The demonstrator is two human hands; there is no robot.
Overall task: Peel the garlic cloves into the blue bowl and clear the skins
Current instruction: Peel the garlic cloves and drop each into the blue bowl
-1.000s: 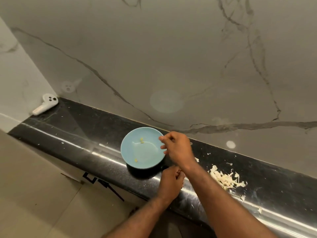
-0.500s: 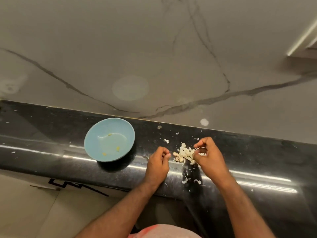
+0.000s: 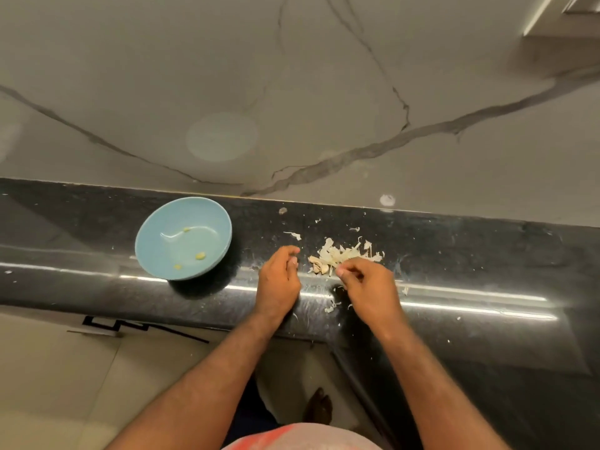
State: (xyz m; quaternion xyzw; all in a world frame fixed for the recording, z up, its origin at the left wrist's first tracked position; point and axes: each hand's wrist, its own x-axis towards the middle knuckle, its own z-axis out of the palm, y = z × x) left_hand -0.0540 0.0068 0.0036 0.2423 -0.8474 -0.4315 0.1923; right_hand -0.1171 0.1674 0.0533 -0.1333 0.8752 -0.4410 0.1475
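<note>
The blue bowl [image 3: 146, 245] sits on the black counter, left of both hands, with three small peeled garlic bits [image 3: 200, 255] inside. A pile of pale garlic skins [image 3: 342, 253] lies to its right, with unpeeled cloves [image 3: 319, 267] at the pile's left edge. My left hand [image 3: 279, 280] hovers just left of the pile, fingers loosely curled, and I see nothing in it. My right hand [image 3: 370, 287] is at the pile's near edge. Its thumb and fingers pinch a small garlic piece from the pile, which they mostly hide.
The black counter [image 3: 470, 254] is a narrow strip against a grey marbled wall [image 3: 292, 92]. Loose skin flakes [image 3: 331, 308] lie along its rounded front edge and behind the pile. Beyond the front edge is tiled floor, where a bare foot [image 3: 319, 405] shows.
My right hand left the bowl and moved right to the skin pile, then drew back slightly to its near edge. The left hand followed to the pile's left side. The view shifted right.
</note>
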